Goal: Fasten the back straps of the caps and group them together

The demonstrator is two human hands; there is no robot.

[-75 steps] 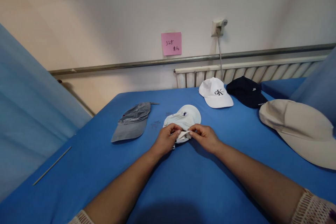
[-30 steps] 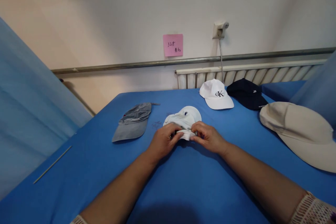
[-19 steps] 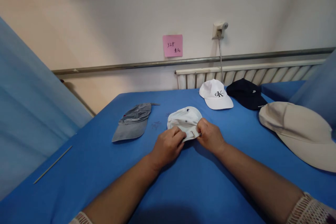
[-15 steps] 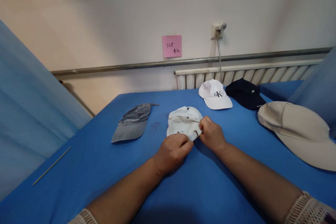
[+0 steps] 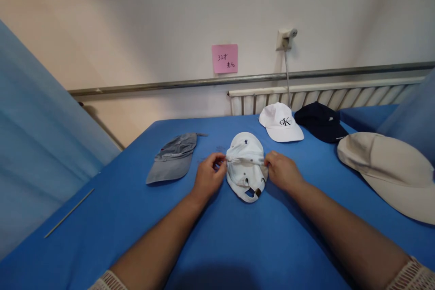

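Note:
A white baseball cap (image 5: 245, 165) lies in the middle of the blue table (image 5: 238, 235), its back strap and metal buckle turned toward me. My left hand (image 5: 208, 177) pinches the cap's left side at the fold between crown and brim. On the other side my right hand (image 5: 283, 173) is closed on the cap's right edge. Both forearms reach in from the lower edge of the view.
A grey cap (image 5: 172, 157) lies to the left. A white cap with a black logo (image 5: 280, 122), a navy cap (image 5: 321, 122) and a wide beige hat (image 5: 390, 170) lie at the back right. A thin stick (image 5: 69, 213) rests near the left edge. A radiator (image 5: 322, 95) stands behind.
The white cap has been unfolded and turned so its crown spreads flat and the strap faces me. My hands moved apart, from the strap to the cap's two sides.

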